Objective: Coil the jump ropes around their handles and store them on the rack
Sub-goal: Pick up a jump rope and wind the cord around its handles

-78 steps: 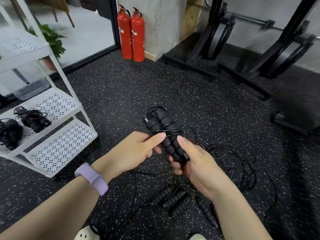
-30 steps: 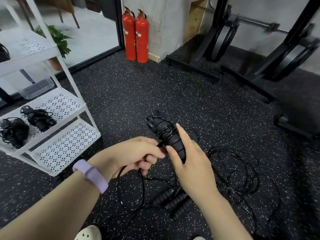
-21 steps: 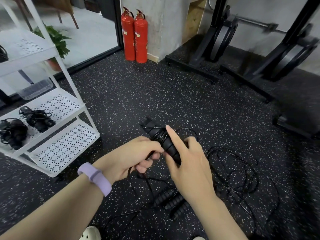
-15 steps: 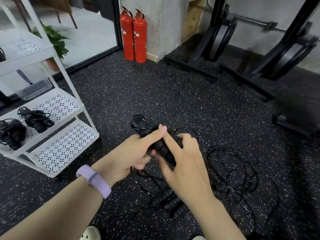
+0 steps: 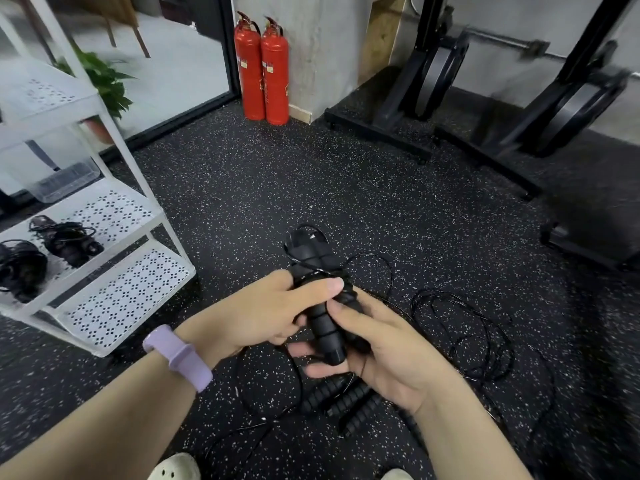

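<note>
1. You are holding a pair of black jump-rope handles (image 5: 320, 303) in front of you, above the speckled floor (image 5: 242, 188), with a few turns of thin black cord wound around their upper part.
2. Your right hand (image 5: 384, 348) is cradling the lower ends of the handles from below, its fingers (image 5: 318, 370) curling under and around them.
3. Your left hand (image 5: 263, 310) is gripping the handles from the left, with one of its fingers (image 5: 322, 285) lying straight across the front over the cord.
4. You are wearing a lilac band (image 5: 178, 356) on your left wrist.
5. Loose cord (image 5: 273, 382) is hanging from the bundle and trailing onto the floor beneath your hands.
6. More ribbed handles (image 5: 346, 398) are lying side by side on the floor just under your right hand, with a tangled heap of cord (image 5: 474, 337) spreading out to their right.
7. The white rack (image 5: 114, 258) is standing to your left, and two coiled ropes (image 5: 65, 239) are already sitting on its middle shelf; the lower shelf nearer you is showing only its perforated surface.
8. Two red fire extinguishers (image 5: 263, 71) are standing against the far pillar, and black weight stands (image 5: 485, 95) are lining the wall to the right.
9. The toes of pale shoes (image 5: 175, 467) are showing at the bottom edge.
</note>
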The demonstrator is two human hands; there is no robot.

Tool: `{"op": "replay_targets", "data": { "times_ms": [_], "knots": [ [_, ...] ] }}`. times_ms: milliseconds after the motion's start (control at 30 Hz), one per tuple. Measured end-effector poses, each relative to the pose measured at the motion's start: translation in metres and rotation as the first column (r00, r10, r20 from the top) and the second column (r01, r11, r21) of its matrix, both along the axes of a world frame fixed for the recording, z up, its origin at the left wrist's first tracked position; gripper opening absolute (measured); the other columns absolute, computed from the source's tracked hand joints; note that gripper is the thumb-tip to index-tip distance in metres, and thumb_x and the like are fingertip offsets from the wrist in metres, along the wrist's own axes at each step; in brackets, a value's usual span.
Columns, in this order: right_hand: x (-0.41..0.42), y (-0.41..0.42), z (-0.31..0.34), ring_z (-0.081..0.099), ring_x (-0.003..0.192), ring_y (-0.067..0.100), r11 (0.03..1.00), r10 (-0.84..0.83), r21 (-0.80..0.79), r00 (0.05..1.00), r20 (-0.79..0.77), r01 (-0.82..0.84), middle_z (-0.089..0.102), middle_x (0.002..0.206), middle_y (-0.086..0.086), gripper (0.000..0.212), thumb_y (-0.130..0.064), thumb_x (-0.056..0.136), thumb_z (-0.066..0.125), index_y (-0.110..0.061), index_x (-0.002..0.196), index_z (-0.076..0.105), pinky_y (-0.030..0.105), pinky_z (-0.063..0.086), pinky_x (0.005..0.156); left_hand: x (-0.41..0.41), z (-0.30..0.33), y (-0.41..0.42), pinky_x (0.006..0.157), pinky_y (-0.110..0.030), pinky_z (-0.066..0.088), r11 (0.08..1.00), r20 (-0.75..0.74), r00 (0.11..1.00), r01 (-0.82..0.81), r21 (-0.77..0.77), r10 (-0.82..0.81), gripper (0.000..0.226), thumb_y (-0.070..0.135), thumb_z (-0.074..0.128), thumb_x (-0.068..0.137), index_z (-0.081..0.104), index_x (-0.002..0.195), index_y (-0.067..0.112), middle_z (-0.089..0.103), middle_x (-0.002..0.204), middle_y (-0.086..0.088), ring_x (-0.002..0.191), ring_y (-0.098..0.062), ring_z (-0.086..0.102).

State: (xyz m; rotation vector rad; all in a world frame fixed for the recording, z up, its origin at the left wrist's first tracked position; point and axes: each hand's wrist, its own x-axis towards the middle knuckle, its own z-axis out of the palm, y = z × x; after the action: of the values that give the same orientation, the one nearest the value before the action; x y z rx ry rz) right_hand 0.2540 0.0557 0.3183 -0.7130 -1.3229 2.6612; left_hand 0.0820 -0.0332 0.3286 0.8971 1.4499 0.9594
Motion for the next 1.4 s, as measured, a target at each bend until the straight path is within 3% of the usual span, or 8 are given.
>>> {"op": "replay_targets", "data": {
  "times_ms": [200,367,633,833,933,1000,1333,1400],
  "knots": [
    [0.004,0.004,-0.001,0.062,0.081,0.026,0.956,-0.036,0.292,0.998,0.051,0.02,0.069,0.101,0.019,0.031,-0.015,0.103,0.061,-0.009,0.133,0.056,0.031,0.049,0.061,-0.004,0.009,0.0,0.048,-0.022,0.041,0.985,-0.13,0.978,0.17,0.029,-0.165,0.031,0.059,0.057,0.098,0.075,0.087,0.036,0.071,0.068,0.003,0.054,-0.011,0.057],
    [0.006,0.006,-0.002,0.064,0.08,0.026,0.953,-0.127,0.276,0.992,-0.015,0.126,0.07,0.106,0.015,0.033,-0.018,0.092,0.071,-0.016,0.125,0.066,0.031,0.049,0.059,-0.012,0.015,-0.001,0.083,-0.027,0.058,0.979,-0.069,0.977,0.199,-0.049,-0.202,0.062,0.081,0.038,0.092,0.076,0.104,0.034,0.076,0.088,-0.015,0.084,-0.028,0.073],
    [0.006,0.014,-0.007,0.067,0.077,0.024,0.952,-0.272,0.137,0.962,-0.031,0.274,0.073,0.113,0.016,0.036,-0.019,0.087,0.075,-0.019,0.123,0.071,0.032,0.048,0.058,-0.012,0.013,0.008,0.05,-0.027,0.028,0.996,0.064,0.998,-0.012,-0.093,0.018,0.098,0.082,0.017,0.091,0.063,0.124,0.001,0.049,0.058,-0.004,0.049,-0.015,0.034],
    [0.005,0.022,-0.005,0.063,0.074,0.026,0.891,-0.455,-0.047,0.888,-0.072,0.452,0.067,0.123,0.021,0.043,-0.013,0.09,0.069,-0.006,0.132,0.064,0.032,0.048,0.055,-0.019,0.009,-0.002,0.053,-0.021,0.033,0.994,-0.109,0.992,0.067,0.087,-0.057,0.026,0.054,0.061,0.096,0.053,0.104,0.031,0.061,0.079,0.006,0.058,-0.007,0.037],
    [0.004,0.024,-0.004,0.063,0.074,0.025,0.876,-0.481,-0.041,0.872,-0.093,0.48,0.067,0.125,0.022,0.043,-0.014,0.091,0.068,-0.004,0.133,0.062,0.032,0.048,0.055,-0.017,0.003,0.0,0.084,-0.032,0.054,0.99,-0.371,0.927,0.105,0.095,-0.063,0.018,0.045,0.072,0.091,0.06,0.101,0.036,0.075,0.096,0.01,0.08,0.001,0.064],
    [0.005,0.025,-0.004,0.062,0.076,0.025,0.872,-0.488,-0.018,0.867,-0.1,0.489,0.066,0.128,0.022,0.044,-0.014,0.092,0.067,-0.005,0.135,0.061,0.033,0.048,0.056,-0.015,0.002,0.0,0.082,-0.031,0.052,0.986,-0.478,0.878,0.079,0.144,-0.001,0.015,0.051,0.064,0.093,0.063,0.099,0.038,0.075,0.091,0.017,0.081,0.004,0.066],
    [0.02,0.044,-0.009,0.066,0.071,0.024,0.706,-0.708,0.04,0.707,-0.007,0.707,0.074,0.109,0.015,0.036,-0.013,0.093,0.068,-0.01,0.129,0.063,0.033,0.05,0.053,-0.034,-0.009,-0.001,0.056,-0.017,0.05,0.824,-0.387,0.731,-0.538,0.178,0.561,0.052,0.044,0.034,0.108,0.067,0.088,0.01,0.076,0.076,-0.002,0.056,-0.007,0.065],
    [0.027,0.05,-0.01,0.068,0.072,0.025,0.679,-0.732,0.081,0.681,0.013,0.729,0.074,0.108,0.015,0.03,-0.011,0.096,0.067,-0.01,0.126,0.064,0.033,0.051,0.054,-0.043,-0.01,-0.007,0.07,-0.032,0.06,0.784,-0.304,0.73,-0.611,0.111,0.612,0.05,0.046,0.036,0.108,0.058,0.086,0.006,0.067,0.059,-0.003,0.05,-0.014,0.063]
  ]
}}
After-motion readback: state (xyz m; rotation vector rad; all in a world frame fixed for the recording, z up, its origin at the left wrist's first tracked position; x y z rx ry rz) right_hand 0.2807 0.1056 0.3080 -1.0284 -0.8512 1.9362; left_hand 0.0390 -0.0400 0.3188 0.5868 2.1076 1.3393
